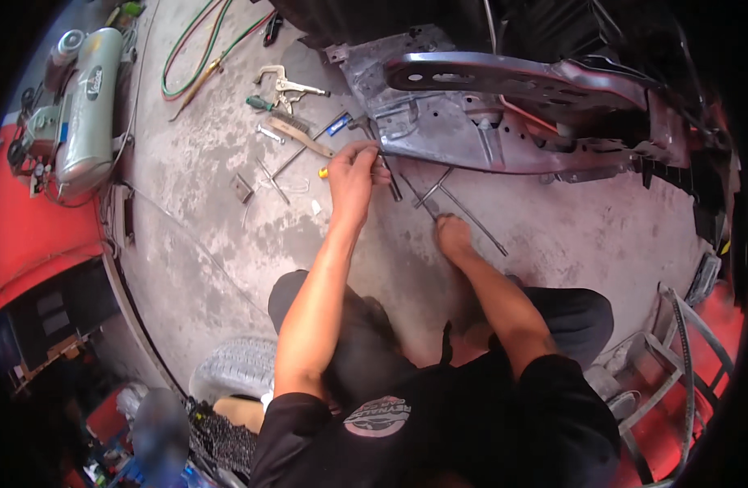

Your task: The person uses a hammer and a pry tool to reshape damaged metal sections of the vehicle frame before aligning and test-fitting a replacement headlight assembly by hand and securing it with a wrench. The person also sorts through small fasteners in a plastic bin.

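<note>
Several slip hazards crowd the concrete floor (228,236) beside a metal car-body section (455,126).
From left, a wooden-handled wire brush (301,136) lies near the left hand (358,175), its bent fingers bunched by the section's left tip; whether they grip anything cannot be told. A hammer-like tool (395,189) beside them could roll if nudged. The thin rod (410,184), apparently clasped in the right hand (454,237), crosses a T-handle wrench (474,218); snagging there could jerk it into the left fingertips.
</note>
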### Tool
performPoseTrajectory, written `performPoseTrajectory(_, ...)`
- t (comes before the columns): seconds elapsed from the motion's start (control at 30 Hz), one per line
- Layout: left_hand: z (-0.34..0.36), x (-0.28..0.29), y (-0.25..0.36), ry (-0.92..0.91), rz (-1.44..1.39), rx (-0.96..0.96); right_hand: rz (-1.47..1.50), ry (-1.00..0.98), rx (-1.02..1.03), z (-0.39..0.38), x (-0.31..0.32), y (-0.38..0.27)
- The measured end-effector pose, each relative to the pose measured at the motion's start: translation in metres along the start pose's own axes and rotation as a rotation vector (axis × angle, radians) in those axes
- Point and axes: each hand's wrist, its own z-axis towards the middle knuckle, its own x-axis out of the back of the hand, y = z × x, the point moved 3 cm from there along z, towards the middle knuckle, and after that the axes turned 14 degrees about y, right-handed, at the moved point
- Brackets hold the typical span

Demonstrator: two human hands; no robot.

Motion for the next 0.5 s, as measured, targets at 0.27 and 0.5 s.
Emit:
performPoseTrajectory(0.27, 0.023, 0.044, 0.040, 0.135, -0.022, -0.128, 0.278, 0.492, 0.202, 0.088, 0.008, -0.123)
performPoseTrajectory(0.5, 0.062, 0.091, -0.062, -0.096, 1.175, -0.332, 0.520, 0.104, -0.021, 0.120, 0.027, -0.124)
